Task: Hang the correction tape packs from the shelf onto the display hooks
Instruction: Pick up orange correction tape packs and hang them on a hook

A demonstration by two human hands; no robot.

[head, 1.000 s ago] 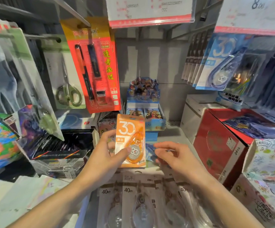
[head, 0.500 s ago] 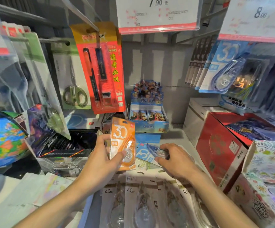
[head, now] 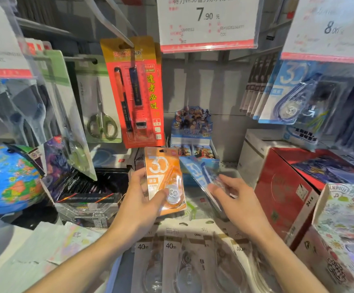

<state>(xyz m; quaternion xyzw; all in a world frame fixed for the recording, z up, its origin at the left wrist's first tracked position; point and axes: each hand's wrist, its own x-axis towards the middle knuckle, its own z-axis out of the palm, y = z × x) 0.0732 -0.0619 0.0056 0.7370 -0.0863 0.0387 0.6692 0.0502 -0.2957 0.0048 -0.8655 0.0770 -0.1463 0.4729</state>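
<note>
My left hand [head: 139, 199] grips an orange correction tape pack [head: 164, 176] upright above the shelf, thumb across its clear bubble. My right hand [head: 236, 199] pinches a blue correction tape pack [head: 199, 171], lifted off the shelf and tilted toward the left. More blue packs [head: 286, 89] hang on a display hook at the upper right under an 8.00 price tag. The hook under the 7.90 price tag [head: 207, 22] above the hands has nothing hanging from it. Several grey 40 m tape packs [head: 178, 261] hang in the foreground below my wrists.
A red-orange pen pack [head: 135, 92] and scissors packs [head: 101, 106] hang at the left. A globe [head: 6, 178] sits far left, a card display box [head: 193, 136] at the shelf's back, and a red carton [head: 288, 187] and printed boxes [head: 347, 229] at the right.
My right hand picked the blue pack up off the shelf and raised it beside the orange one. The left hand kept its hold on the orange pack. The view tilted slightly upward.
</note>
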